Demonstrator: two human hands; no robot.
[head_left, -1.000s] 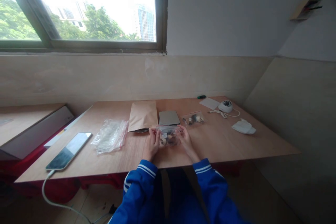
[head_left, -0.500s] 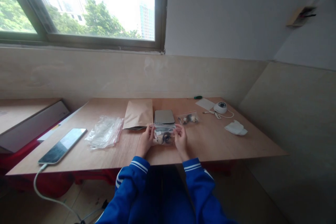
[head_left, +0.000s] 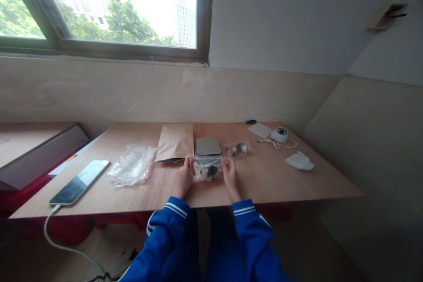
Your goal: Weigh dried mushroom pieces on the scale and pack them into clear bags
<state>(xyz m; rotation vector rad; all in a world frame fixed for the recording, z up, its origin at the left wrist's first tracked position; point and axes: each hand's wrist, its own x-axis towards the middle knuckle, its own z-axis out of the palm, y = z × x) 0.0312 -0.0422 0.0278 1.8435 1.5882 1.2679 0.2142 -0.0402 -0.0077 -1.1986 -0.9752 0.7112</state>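
Between my two hands I hold a clear zip bag (head_left: 209, 171) by its top corners, near the front edge of the table. Small dark and pale parts lie inside it, too blurred to name. My left hand (head_left: 185, 176) pinches the left corner, and my right hand (head_left: 230, 173) pinches the right one. Just behind the bag sits a flat scale (head_left: 208, 146) with a metal top. To its right lies another clear bag of small parts (head_left: 238, 147). A brown paper pouch (head_left: 176, 142) rests left of the scale, its near end gaping slightly.
Empty clear bags (head_left: 134, 165) are piled on the left, beside a phone (head_left: 80, 182) with a white cable. On the right are a white dome camera (head_left: 279, 135), a crumpled white wrapper (head_left: 299, 161), a paper sheet (head_left: 260, 130) and a green-handled tool (head_left: 251, 121).
The parts inside the held bag have shifted and now bunch nearer its middle. Both hands keep their hold on the corners. The whole view has moved slightly.
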